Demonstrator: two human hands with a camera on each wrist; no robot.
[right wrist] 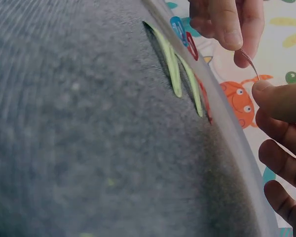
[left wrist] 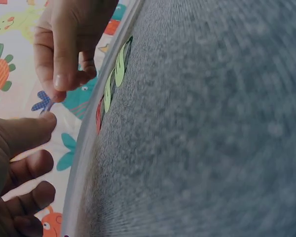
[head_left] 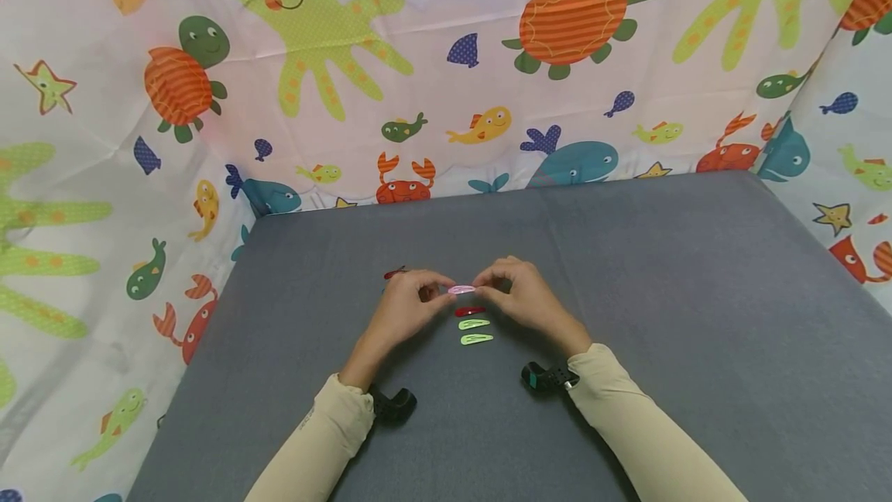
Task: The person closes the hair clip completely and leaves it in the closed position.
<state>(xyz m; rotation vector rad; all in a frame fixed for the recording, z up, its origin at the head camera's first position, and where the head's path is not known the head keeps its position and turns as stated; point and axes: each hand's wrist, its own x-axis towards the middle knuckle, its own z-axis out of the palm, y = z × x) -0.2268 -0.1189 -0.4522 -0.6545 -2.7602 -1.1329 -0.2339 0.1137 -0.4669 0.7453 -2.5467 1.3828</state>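
So the pink hair clip (head_left: pixel 461 290) is up off the table, held flat between both hands just above the middle of the grey table (head_left: pixel 697 316). The left hand (head_left: pixel 404 308) has one end pinched between thumb and fingertips, and the right hand (head_left: pixel 524 297) pinches the other end the same way, so each grip is closed tight on the clip with the other fingers curled in. In the left wrist view you only catch a thin sliver of the clip (left wrist: pixel 49 105) between the two thumbs, and in the right wrist view it shows edge-on as a thin curved strip (right wrist: pixel 248 62), so the colour is hard to tell there. Right below the hands there's a neat little column of more clips lying on the table: a dark red clip (head_left: pixel 470 311) closest to the hands, then a light green clip (head_left: pixel 474 324), then a second light green clip (head_left: pixel 477 339) nearest the person. Another small red thing (head_left: pixel 394 273) peeks out behind the left hand, too hidden to make out. Both arms wear beige sleeves (head_left: pixel 327 440) with black wrist camera mounts (head_left: pixel 547 376). A sea-animal print cloth (head_left: pixel 488 60) hangs around the table.
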